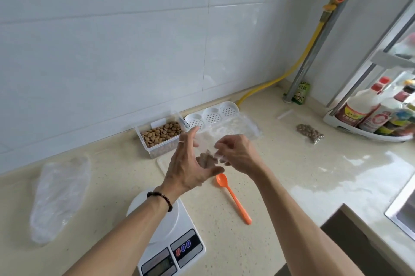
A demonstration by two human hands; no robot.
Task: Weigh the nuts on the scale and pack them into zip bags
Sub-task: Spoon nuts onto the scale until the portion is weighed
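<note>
Plastic sheet [59, 197]: lies crumpled and flat on the counter [280, 186] at the far left, well apart from the work, apparently set aside.
Scale [170, 239]: sits near the bottom centre, under the left forearm, its round platter bare of nuts; the display is too blurred to read. Judging by that, the weighed portion is already off it.
Nut box [160, 137]: a clear tub against the wall, left of centre, open-topped and full of brown nuts, within easy reach for scooping.
Left hand [190, 163]: raised above the counter, back toward the camera, fingers spread and fairly straight, thumb low; it seems to steady the left side of the bag, but whether it pinches the plastic I cannot tell.
Zip bag [210, 156]: clear, held in the air between the two hands, a small cluster of nuts visible inside; probably being closed or settled.
Right hand [235, 154]: fingers curled, pinching the bag's right edge near its mouth, wrist bent inward.
Orange spoon [233, 199]: lies on the counter just right of the scale, bowl toward the hands, parked for the next scoop.
White tray [213, 115]: perforated, by the wall, with spare clear bags [242, 127] lying beside it.
Packed bag [311, 133]: filled with nuts, lying far right near the bottle rack [350, 125], seemingly finished.
</note>
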